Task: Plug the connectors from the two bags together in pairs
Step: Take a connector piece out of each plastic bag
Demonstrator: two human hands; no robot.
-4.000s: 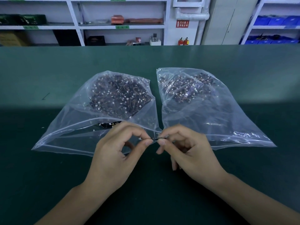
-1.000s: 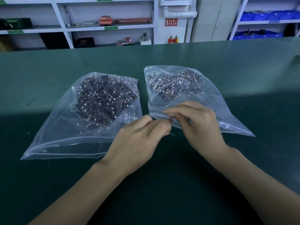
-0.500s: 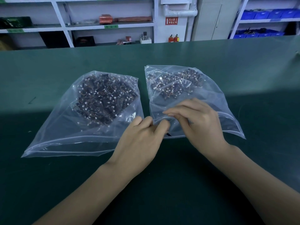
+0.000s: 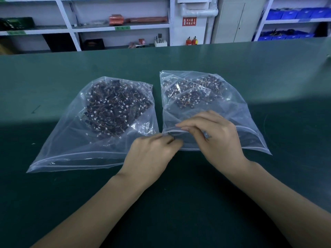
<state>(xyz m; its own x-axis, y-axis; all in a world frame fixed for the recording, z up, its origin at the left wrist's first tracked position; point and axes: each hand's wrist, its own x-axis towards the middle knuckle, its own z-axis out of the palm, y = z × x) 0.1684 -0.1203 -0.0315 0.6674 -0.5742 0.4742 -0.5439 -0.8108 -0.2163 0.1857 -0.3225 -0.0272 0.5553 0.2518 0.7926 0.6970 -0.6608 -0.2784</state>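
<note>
Two clear zip bags lie side by side on the green table. The left bag (image 4: 71, 140) holds a heap of dark wired connectors (image 4: 114, 108). The right bag (image 4: 238, 111) holds a smaller heap (image 4: 193, 93) at its far end. Both hands are at the right bag's mouth. My right hand (image 4: 216, 138) pinches the upper lip and lifts it, so the mouth gapes. My left hand (image 4: 152, 156) has its fingertips curled on the lower lip at the mouth's left corner. No loose connector shows between my fingers.
The green table (image 4: 179, 203) stretches wide on all sides of the bags. A small dark scrap (image 4: 35, 109) lies on the table far left. White shelving (image 4: 118, 27) and blue bins (image 4: 293, 14) stand beyond the far edge.
Four seconds ago my hands pinched a small connector pair in front of the bags. They have since moved to the right bag's mouth, and the right hand has raised its upper lip.
</note>
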